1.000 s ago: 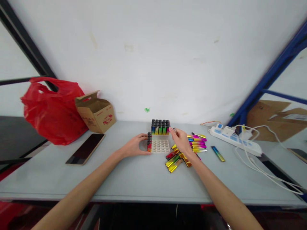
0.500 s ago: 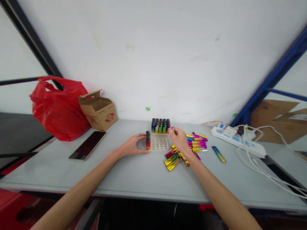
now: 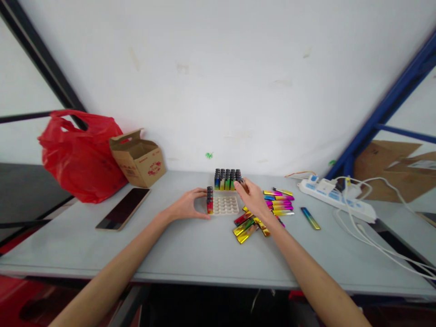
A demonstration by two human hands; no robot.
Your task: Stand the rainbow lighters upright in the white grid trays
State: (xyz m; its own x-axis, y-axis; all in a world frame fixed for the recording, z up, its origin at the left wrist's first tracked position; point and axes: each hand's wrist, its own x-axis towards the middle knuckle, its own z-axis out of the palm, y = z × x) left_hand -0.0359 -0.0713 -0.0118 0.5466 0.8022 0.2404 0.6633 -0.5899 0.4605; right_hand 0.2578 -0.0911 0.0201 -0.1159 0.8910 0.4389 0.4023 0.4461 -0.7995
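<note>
A white tray (image 3: 226, 206) with round holes lies mid-table. Several upright colourful lighters (image 3: 227, 180) fill its far rows, and a short column of lighters (image 3: 210, 200) stands at its left edge. My left hand (image 3: 188, 205) curls against the tray's left side beside that column. My right hand (image 3: 251, 198) reaches over the tray's right far corner, fingers pinched on a lighter at the end of the back row. Loose lighters (image 3: 250, 225) lie under and right of that wrist, and more lighters (image 3: 279, 201) lie in a row further right.
A red plastic bag (image 3: 80, 154) and an open cardboard box (image 3: 138, 157) stand at the back left, with a phone (image 3: 123, 209) lying flat before them. A white power strip (image 3: 337, 198) with cables sits at the right. One blue-yellow lighter (image 3: 310, 218) lies apart.
My right hand has moved left and slightly toward the tray's back row with the lighter in its fingers. My left hand has stayed on the tray's left side.
</note>
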